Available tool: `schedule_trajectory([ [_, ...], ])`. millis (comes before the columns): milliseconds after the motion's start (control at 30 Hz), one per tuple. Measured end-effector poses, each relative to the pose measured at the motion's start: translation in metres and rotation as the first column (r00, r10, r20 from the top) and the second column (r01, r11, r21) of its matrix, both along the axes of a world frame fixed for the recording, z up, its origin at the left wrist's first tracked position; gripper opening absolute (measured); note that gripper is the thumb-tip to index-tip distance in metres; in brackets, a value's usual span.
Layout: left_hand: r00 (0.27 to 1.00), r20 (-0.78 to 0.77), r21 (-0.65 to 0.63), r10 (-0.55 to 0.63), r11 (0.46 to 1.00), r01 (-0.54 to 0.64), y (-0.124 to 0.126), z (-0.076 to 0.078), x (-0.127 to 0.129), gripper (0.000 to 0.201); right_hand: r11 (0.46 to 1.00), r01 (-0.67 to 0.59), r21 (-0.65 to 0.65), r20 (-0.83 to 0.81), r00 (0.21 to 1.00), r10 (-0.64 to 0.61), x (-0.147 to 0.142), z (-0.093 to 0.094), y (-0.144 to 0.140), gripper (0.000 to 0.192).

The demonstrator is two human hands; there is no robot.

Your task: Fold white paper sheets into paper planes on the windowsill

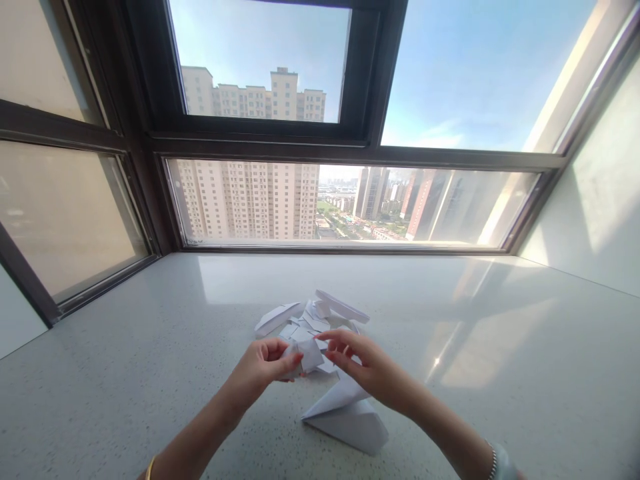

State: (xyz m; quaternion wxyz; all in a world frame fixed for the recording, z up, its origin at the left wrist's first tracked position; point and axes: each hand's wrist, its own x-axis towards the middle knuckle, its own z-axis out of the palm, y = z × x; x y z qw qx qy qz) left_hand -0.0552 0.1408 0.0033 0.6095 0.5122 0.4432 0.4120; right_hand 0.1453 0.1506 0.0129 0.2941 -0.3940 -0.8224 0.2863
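Paper [311, 356] is held just above the sill [125, 380], between the two hands and in front of a loose pile [301, 329] of folded white pieces. By the left hand [261, 367] the small folded piece is pinched at its left side, thumb laid over the near face and the other fingers closed behind it. By the right hand [369, 367] no full grip is made: its fingers are partly spread, the forefinger's tip brought to the upper right corner, the thumb apart from it near the right edge; whether that edge is pressed by the thumb cannot be told. A fold or tuck seems to be the step in hand, judging by the crease and the corner being fingered. For the next move, a steady left pinch and a light, exact touch from the right would be called for, so that the layers are lined up before anything is pressed flat. Close beneath, room is tight: the pile lies right behind the piece, with a long strip [343, 307] at its far side, and a large folded sheet [350, 425] is set nearer, partly covered by the right hand, so a low sweep to that side could be caught on it. Wide bare stretches of sill are left on both sides, and the window frame [350, 250] is well apart at the far edge.
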Motion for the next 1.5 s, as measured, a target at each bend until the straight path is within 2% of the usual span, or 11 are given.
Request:
schedule_trajectory([
  [100,0.983,0.046,0.010,0.180,0.984,-0.180,0.007,0.007,-0.011,0.026,0.975,0.022,0.220,0.203,0.977,-0.068,-0.011,0.000,0.022,0.026],
  [200,0.956,0.119,-0.005,0.268,0.963,-0.269,0.011,0.008,-0.017,0.020,0.934,-0.106,0.341,0.414,0.909,-0.048,-0.024,-0.006,0.041,0.040],
  [300,0.929,0.202,-0.013,0.311,0.949,-0.315,0.014,0.004,-0.020,0.013,0.902,-0.220,0.370,0.552,0.834,-0.023,-0.034,-0.013,0.052,0.051],
  [400,0.901,0.274,-0.052,0.336,0.941,-0.335,0.018,-0.001,-0.023,0.010,0.894,-0.270,0.358,0.614,0.789,-0.008,-0.038,-0.017,0.057,0.038],
  [600,0.867,0.315,-0.118,0.386,0.922,-0.368,0.020,-0.002,-0.024,0.009,0.899,-0.237,0.368,0.589,0.808,-0.028,-0.038,-0.020,0.055,0.018],
  [800,0.882,0.272,-0.112,0.385,0.923,-0.368,0.017,0.000,-0.023,0.015,0.903,0.016,0.429,0.390,0.899,-0.201,-0.026,-0.015,0.043,0.023],
  [933,0.914,0.207,-0.092,0.349,0.937,-0.337,0.016,0.000,-0.021,0.037,0.985,0.162,0.058,-0.100,0.983,-0.155,-0.012,-0.012,0.026,0.031],
  [1000,0.933,0.191,-0.070,0.305,0.952,-0.297,0.014,0.001,-0.018,0.047,0.979,0.064,-0.195,-0.338,0.932,-0.128,-0.007,-0.012,0.018,0.036],
  [1100,0.961,0.178,-0.062,0.213,0.977,-0.205,0.010,0.000,-0.011,0.047,0.919,-0.040,-0.393,-0.501,0.847,-0.177,-0.004,-0.014,0.008,0.041],
  [1333,0.980,0.196,-0.052,0.023,0.999,-0.014,0.000,-0.002,0.001,0.045,0.885,-0.083,-0.458,-0.631,0.732,-0.258,0.000,-0.015,0.004,0.040],
  [1500,0.977,0.210,-0.053,0.031,0.998,-0.020,-0.006,0.003,0.004,0.056,0.892,-0.092,-0.443,-0.703,0.652,-0.282,0.001,-0.013,0.002,0.038],
])
